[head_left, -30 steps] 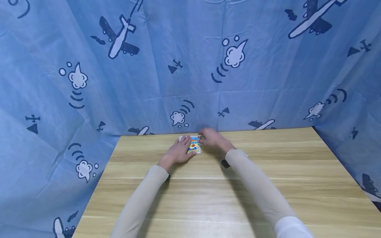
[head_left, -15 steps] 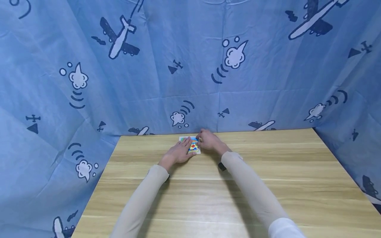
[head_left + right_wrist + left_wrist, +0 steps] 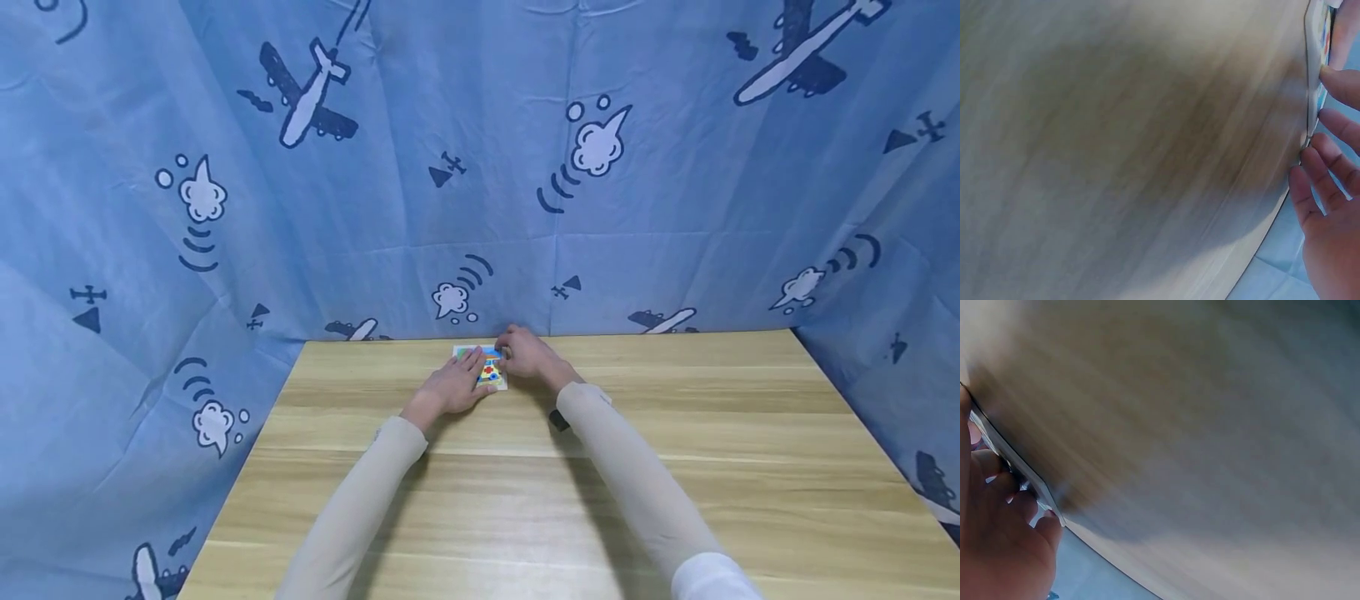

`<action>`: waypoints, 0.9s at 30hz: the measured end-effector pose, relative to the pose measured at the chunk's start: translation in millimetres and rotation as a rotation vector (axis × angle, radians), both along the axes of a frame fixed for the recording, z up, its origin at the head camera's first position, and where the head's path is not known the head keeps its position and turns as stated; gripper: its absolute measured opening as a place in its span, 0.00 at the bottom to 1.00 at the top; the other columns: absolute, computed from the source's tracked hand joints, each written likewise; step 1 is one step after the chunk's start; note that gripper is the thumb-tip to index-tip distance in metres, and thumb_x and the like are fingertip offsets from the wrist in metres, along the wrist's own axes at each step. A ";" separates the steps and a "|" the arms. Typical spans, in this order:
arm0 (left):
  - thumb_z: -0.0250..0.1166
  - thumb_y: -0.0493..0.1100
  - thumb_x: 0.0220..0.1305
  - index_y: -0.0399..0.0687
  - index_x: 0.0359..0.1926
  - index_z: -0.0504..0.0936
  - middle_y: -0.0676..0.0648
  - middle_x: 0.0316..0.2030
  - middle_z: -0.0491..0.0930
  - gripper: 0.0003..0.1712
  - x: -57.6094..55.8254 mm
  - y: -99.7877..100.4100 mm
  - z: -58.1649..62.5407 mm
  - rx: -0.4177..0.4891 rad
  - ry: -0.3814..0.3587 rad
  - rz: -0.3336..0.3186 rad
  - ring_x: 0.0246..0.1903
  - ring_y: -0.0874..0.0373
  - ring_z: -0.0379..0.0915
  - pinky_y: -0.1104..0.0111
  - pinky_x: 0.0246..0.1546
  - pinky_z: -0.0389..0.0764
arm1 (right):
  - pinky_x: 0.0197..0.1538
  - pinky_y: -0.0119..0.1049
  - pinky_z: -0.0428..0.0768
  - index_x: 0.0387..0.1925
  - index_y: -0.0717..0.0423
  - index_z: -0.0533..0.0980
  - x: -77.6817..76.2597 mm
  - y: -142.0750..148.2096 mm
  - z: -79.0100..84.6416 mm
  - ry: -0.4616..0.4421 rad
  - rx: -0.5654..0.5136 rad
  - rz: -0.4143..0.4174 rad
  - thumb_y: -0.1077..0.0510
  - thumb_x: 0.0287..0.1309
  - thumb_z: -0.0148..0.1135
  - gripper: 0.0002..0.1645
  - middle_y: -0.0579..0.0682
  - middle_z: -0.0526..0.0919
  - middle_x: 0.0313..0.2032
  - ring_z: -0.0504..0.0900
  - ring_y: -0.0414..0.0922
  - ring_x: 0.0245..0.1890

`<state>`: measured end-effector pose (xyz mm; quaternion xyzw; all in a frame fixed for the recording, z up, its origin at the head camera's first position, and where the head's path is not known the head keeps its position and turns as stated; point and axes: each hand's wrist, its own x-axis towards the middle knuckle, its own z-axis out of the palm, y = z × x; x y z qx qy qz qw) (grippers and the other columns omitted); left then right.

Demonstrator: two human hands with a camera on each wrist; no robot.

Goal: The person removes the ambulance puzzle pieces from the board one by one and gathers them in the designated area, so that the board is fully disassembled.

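A small flat picture board (image 3: pixel 490 369) with a white border lies near the table's back edge. It shows a yellow ambulance with a red cross, under blue. My left hand (image 3: pixel 452 386) rests across its left part with fingers extended, covering much of the picture. In the left wrist view the board's pale edge (image 3: pixel 1016 465) runs beside those fingers. At the upper right corner, my right hand (image 3: pixel 529 355) touches the board with thumb and index finger. The right wrist view shows this right hand's (image 3: pixel 1332 212) fingertips spaced apart along the board's rim; anything under them is hidden.
The wooden table (image 3: pixel 510 500) extends toward me and to both sides. Right behind the board hangs a blue curtain (image 3: pixel 510 208) printed with planes and clouds, and it also encloses the left and right sides.
My right hand has moved slightly left, from beside the board onto its upper right corner, then stayed there. My left hand has kept its place. The head view has shifted a little.
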<state>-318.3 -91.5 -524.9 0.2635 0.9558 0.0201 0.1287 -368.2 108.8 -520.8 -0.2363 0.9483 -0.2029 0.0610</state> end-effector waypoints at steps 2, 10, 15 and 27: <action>0.40 0.67 0.82 0.43 0.85 0.47 0.44 0.86 0.42 0.46 0.5 0.1 0.0 -0.002 0.001 -0.002 0.86 0.49 0.39 0.54 0.86 0.49 | 0.70 0.53 0.77 0.56 0.59 0.83 0.5 -1.0 0.6 -0.007 0.005 -0.005 0.54 0.65 0.69 0.21 0.59 0.80 0.56 0.77 0.57 0.60; 0.41 0.67 0.82 0.42 0.85 0.47 0.44 0.86 0.43 0.46 2.5 0.5 0.8 -0.003 0.010 0.000 0.86 0.49 0.40 0.55 0.86 0.50 | 0.70 0.52 0.77 0.55 0.62 0.81 1.1 -3.9 1.8 -0.030 -0.039 -0.026 0.57 0.63 0.71 0.22 0.59 0.79 0.54 0.76 0.57 0.59; 0.41 0.67 0.83 0.42 0.85 0.47 0.43 0.86 0.43 0.46 2.3 0.5 -1.4 -0.002 0.018 0.002 0.86 0.49 0.40 0.55 0.86 0.49 | 0.65 0.50 0.79 0.53 0.62 0.81 -1.7 -3.7 -1.3 -0.012 -0.058 -0.024 0.57 0.62 0.72 0.20 0.58 0.81 0.50 0.78 0.55 0.55; 0.39 0.68 0.82 0.44 0.85 0.45 0.45 0.86 0.42 0.46 0.4 0.4 -2.9 -0.023 0.021 0.012 0.86 0.50 0.39 0.56 0.86 0.49 | 0.56 0.47 0.83 0.50 0.61 0.80 -4.4 -2.7 -2.8 -0.026 -0.138 -0.062 0.61 0.65 0.69 0.14 0.57 0.85 0.44 0.82 0.51 0.46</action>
